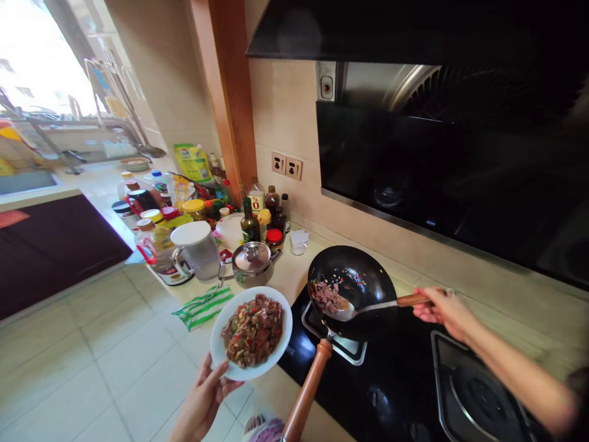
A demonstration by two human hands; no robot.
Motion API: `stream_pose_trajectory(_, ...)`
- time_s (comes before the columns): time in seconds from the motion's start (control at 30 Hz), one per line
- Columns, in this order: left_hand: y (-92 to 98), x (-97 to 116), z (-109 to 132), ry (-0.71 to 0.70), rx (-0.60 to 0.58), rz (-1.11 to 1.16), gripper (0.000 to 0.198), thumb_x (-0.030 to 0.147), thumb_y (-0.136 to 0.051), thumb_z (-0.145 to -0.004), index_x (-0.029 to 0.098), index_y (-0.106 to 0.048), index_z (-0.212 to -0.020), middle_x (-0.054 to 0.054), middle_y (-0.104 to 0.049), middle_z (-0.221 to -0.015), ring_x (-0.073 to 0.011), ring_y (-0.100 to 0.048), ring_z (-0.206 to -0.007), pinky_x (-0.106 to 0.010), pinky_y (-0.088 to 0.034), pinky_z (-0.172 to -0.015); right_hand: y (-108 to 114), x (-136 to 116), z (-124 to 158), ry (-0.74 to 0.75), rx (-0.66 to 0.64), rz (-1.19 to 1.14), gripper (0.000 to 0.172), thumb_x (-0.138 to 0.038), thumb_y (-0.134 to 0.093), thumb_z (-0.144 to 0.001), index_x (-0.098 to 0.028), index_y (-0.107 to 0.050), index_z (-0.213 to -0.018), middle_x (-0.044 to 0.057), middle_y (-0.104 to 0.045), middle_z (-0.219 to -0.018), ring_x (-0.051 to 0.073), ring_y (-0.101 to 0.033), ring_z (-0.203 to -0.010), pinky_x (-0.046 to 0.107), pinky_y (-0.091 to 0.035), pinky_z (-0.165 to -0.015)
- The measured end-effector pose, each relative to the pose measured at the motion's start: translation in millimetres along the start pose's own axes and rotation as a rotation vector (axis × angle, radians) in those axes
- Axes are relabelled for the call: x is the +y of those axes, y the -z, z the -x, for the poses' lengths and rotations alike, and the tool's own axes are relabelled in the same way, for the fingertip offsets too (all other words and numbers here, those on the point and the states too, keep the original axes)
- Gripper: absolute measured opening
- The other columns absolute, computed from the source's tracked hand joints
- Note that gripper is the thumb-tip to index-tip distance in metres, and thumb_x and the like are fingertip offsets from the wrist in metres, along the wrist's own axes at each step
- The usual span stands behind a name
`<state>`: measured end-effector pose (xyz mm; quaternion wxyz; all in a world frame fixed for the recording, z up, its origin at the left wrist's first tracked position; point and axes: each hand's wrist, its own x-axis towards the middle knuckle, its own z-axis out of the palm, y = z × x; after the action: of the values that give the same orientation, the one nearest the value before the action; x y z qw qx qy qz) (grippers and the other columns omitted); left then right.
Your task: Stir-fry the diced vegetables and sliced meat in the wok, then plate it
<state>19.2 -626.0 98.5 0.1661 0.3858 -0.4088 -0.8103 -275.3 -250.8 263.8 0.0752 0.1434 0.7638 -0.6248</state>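
My left hand grips the near rim of a white plate, thumb on top, holding it off the counter's front edge. Sliced meat with chopped peppers is heaped on the plate. My right hand is closed round the wooden handle of a metal spatula. The spatula's blade rests inside a black wok, against a smaller heap of cooked meat on the wok's left side. Bits of pepper cling to the wok's inner wall. Its wooden handle points toward me.
The wok stands on the left burner of a black gas hob; a second burner lies at right. A lidded steel pot, a plastic jug and several bottles crowd the counter. A dark range hood hangs above.
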Motion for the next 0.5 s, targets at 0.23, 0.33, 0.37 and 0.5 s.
stream_pose_trajectory(0.23,-25.5,20.7,6.5,-0.002,-0.017,-0.052,0.068,0.009,-0.071,-0.067,0.024,-0.042,-0.127,-0.002,-0.070,-0.085,-0.0168,-0.066,-0.056,-0.036,-0.062,-0.054,-19.6,118.9,14.1,-0.065,-0.023,-0.535,0.048,-0.032,-0.081,-0.054,-0.011,-0.062,-0.093,0.010,-0.072,-0.063,0.022,-0.070,-0.060,0.024,-0.059,-0.054)
stream_pose_trajectory(0.33,-45.7,30.1,6.2,-0.008,-0.062,-0.048,0.065,0.008,-0.067,-0.070,0.024,-0.041,-0.128,-0.002,-0.069,-0.083,-0.0152,-0.064,-0.052,-0.036,-0.062,-0.053,-27.7,133.4,21.6,-0.037,-0.007,-0.620,0.053,-0.037,-0.083,-0.053,-0.011,-0.062,-0.094,0.010,-0.072,-0.065,0.022,-0.071,-0.063,0.025,-0.059,-0.058)
stream_pose_trajectory(0.37,-53.0,32.7,5.4,-0.010,-0.080,-0.050,0.065,0.007,-0.066,-0.071,0.024,-0.041,-0.128,-0.002,-0.069,-0.081,-0.0147,-0.063,-0.051,-0.036,-0.061,-0.053,-29.0,134.7,23.6,-0.030,0.003,-0.642,0.052,-0.037,-0.083,-0.053,-0.012,-0.062,-0.093,0.009,-0.072,-0.065,0.021,-0.071,-0.063,0.024,-0.059,-0.058)
stream_pose_trajectory(0.5,-81.0,39.4,-1.3,0.002,-0.156,-0.080,0.063,0.010,-0.065,-0.073,0.025,-0.038,-0.129,-0.001,-0.068,-0.076,-0.0160,-0.065,-0.053,-0.033,-0.061,-0.054,-17.1,121.6,27.3,-0.014,0.042,-0.634,0.048,-0.036,-0.081,-0.054,-0.011,-0.063,-0.091,0.009,-0.072,-0.063,0.022,-0.070,-0.060,0.024,-0.059,-0.055)
